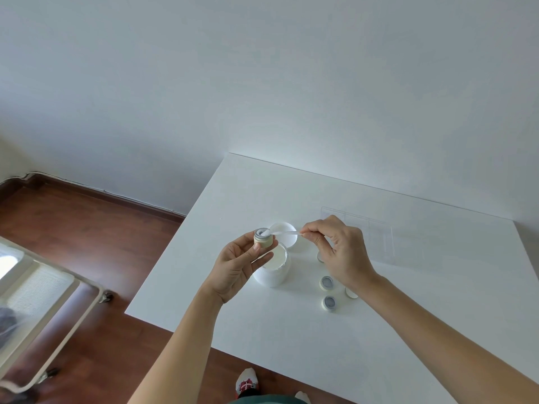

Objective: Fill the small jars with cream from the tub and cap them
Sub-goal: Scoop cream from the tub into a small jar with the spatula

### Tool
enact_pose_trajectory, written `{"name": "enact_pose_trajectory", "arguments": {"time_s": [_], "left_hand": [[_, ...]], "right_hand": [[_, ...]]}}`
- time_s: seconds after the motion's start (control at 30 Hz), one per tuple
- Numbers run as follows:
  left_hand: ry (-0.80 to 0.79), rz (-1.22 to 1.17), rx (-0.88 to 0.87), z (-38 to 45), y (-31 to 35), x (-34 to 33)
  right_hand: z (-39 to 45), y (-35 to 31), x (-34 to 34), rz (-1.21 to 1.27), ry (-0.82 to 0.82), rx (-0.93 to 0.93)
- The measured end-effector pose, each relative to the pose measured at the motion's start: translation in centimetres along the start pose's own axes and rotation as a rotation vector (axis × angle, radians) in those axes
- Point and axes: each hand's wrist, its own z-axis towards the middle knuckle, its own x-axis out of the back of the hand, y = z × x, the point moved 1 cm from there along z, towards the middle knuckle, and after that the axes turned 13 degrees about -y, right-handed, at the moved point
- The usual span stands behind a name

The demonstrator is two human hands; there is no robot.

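Note:
My left hand [237, 265] holds a small open jar [263, 237] upright above the table, left of the tub. My right hand [339, 250] pinches a thin white spatula [287, 232] whose tip, carrying a dab of cream, rests in the mouth of the jar. The white cream tub [274, 268] stands open just below the jar, cream visible inside. The tub's white lid [284, 233] lies behind it. Two more small jars [327, 282] [330, 302] stand open on the table under my right wrist. A white cap [350, 293] lies beside them.
A clear plastic organiser box [376, 237] sits behind my right hand on the white table [408, 316]. Another small jar [320, 257] is partly hidden by my right hand. A white wheeled cart [43, 301] stands on the wooden floor to the left.

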Motion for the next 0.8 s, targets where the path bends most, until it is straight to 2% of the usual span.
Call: {"name": "enact_pose_trajectory", "arguments": {"time_s": [0.17,0.33,0.63,0.73,0.8], "left_hand": [[0.013,-0.002,-0.010,-0.1,0.1,0.3],[0.009,0.018,-0.005,-0.1,0.1,0.2],[0.000,0.044,-0.003,-0.1,0.3,0.3],[0.028,0.049,-0.020,-0.4,0.2,0.8],[0.050,0.057,-0.030,-0.5,0.1,1.1]], "right_hand": [[0.2,0.2,0.7,-0.049,0.022,0.058],[0.3,0.1,0.9,0.052,0.117,0.016],[0.0,0.5,-0.2,-0.066,0.028,0.073],[-0.2,0.7,0.1,0.020,0.080,0.023],[-0.3,0.8,0.2,0.148,0.099,-0.074]]}}
